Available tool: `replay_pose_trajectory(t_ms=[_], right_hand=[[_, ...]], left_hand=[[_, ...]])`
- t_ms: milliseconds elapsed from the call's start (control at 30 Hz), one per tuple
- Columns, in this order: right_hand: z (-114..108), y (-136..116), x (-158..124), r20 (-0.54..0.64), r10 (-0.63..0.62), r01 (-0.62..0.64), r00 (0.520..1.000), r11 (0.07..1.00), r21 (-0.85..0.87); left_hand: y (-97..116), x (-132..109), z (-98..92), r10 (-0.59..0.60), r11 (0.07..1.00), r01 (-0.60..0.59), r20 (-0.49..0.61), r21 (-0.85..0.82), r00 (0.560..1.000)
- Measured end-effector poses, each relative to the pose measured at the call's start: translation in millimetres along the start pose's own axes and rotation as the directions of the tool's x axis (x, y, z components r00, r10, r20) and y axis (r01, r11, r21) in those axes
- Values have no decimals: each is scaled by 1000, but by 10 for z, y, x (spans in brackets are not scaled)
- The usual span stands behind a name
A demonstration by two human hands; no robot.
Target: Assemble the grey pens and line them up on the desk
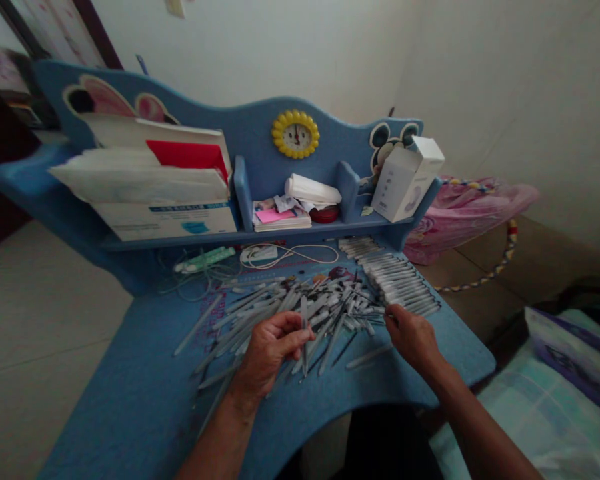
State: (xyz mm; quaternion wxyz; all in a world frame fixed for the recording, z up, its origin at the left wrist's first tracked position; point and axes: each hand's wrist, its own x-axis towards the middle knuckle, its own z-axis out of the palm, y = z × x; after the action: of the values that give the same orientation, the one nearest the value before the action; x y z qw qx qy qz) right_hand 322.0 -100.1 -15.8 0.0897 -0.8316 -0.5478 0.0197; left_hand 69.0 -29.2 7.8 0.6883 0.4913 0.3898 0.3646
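Observation:
My left hand (pixel 273 350) is closed in a pinch around a pale translucent pen barrel (pixel 305 308), held roughly upright at the near side of a loose pile. That pile of pen parts (pixel 260 312) is made up of greyish, see-through tubes and thin dark-tipped pieces lying in all directions. At the pile's right edge, my right hand (pixel 414 339) has its fingers pressed together; whatever is between them is hidden. Just beyond it, pens (pixel 400 280) with dark ends lie side by side in neat rows. A single tube (pixel 369 357) rests between the hands.
Everything lies on a blue desk (pixel 130 373) with a curved front edge. Behind the pile are a white cable (pixel 300 248) and a pale green strip (pixel 205 259). The raised shelf holds papers (pixel 140 177), a white box (pixel 405 180) and a yellow-rimmed clock (pixel 295 135).

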Motion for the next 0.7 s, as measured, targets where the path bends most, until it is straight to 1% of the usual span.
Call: replay_pose_trajectory(t_ms=[33,67,100,133,167,200,233,267,300,333,367,400,467,600,700], right_hand=[[-20,-32,-33,-42,-17,22,999,993,115],[-43,-73,-68,-72,-32,49,997,966,253],[-68,-125,-103,-81,-40,69,996,912,404],[-93,-187,-137,-69,-42,73,997,825,561],[-116,-256,-169,-36,-40,54,999,706,707],[-136,-329,-197,9,-40,16,999,565,825],[-152,-403,-220,52,-41,-31,998,420,907],[-165,-475,-238,85,-39,-70,996,283,957],[-174,-544,-250,101,-34,-94,994,166,982],[-183,-607,-256,103,-28,-101,994,76,992],[-192,-665,-259,100,-22,-100,995,11,995],[-203,-716,-259,96,-19,-96,995,-31,995],[-233,-801,-256,89,-24,-90,996,-65,994],[-305,-909,-255,57,-59,-60,997,-54,997],[-335,-944,-258,41,-119,-49,992,-68,996]], left_hand=[[3,-6,4,-2,1000,2,6,0,1000],[6,-13,9,-4,1000,4,16,2,1000],[9,-20,14,-2,1000,2,27,5,1000],[11,-27,19,1,1000,-1,42,12,999],[10,-33,23,4,1000,-5,59,20,998],[8,-40,26,7,1000,-9,76,27,997],[2,-45,28,8,999,-11,90,34,996],[-5,-50,29,10,999,-14,102,37,995],[-15,-54,29,10,999,-15,115,40,993],[-26,-58,28,9,999,-14,129,43,992],[-37,-61,25,6,999,-13,141,45,990],[-47,-64,23,3,999,-10,152,48,988],[-56,-71,17,-7,998,-3,172,58,985],[-37,-96,14,-16,995,-4,199,101,980],[-12,-116,13,-16,991,-16,232,135,973]])
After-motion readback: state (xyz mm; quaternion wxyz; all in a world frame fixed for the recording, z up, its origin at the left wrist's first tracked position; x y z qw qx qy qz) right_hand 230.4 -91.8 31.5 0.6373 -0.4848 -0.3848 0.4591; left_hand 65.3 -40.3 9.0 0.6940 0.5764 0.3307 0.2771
